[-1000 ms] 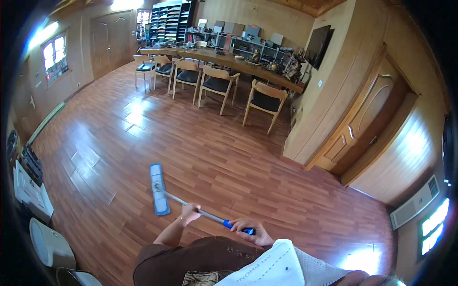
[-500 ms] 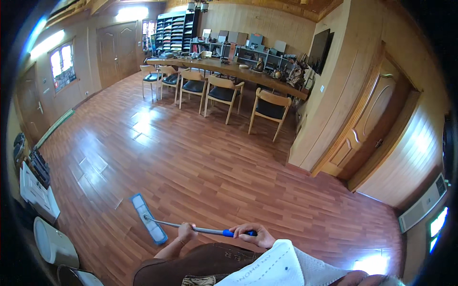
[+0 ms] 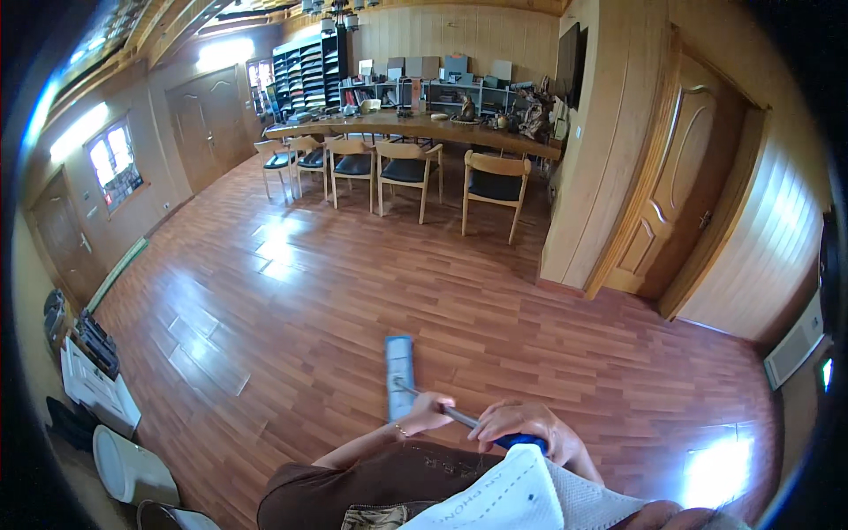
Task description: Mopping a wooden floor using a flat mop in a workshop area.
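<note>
A flat mop (image 3: 400, 362) with a pale blue and white rectangular head rests on the wood floor in front of me. Its thin metal pole slants back toward my body, ending in a blue grip. My left hand (image 3: 430, 412), a bracelet at the wrist, is closed round the lower pole near the mop head. Farther up, my right hand (image 3: 521, 424) wraps the pole by the blue grip, its fingers bent over the top. White printed fabric (image 3: 503, 495) at the lower edge covers part of the view below my right hand.
Several wooden chairs (image 3: 406, 168) line a long table (image 3: 415, 126) at the back. A wooden door (image 3: 671, 185) stands on the right. White bins (image 3: 132, 464) and a white cabinet (image 3: 93, 382) stand at the left. Light glares off the glossy floor (image 3: 327, 327).
The mop head has swept to the right across the floor and turned to point more straight ahead. Both hands moved right with the pole, keeping hold of it.
</note>
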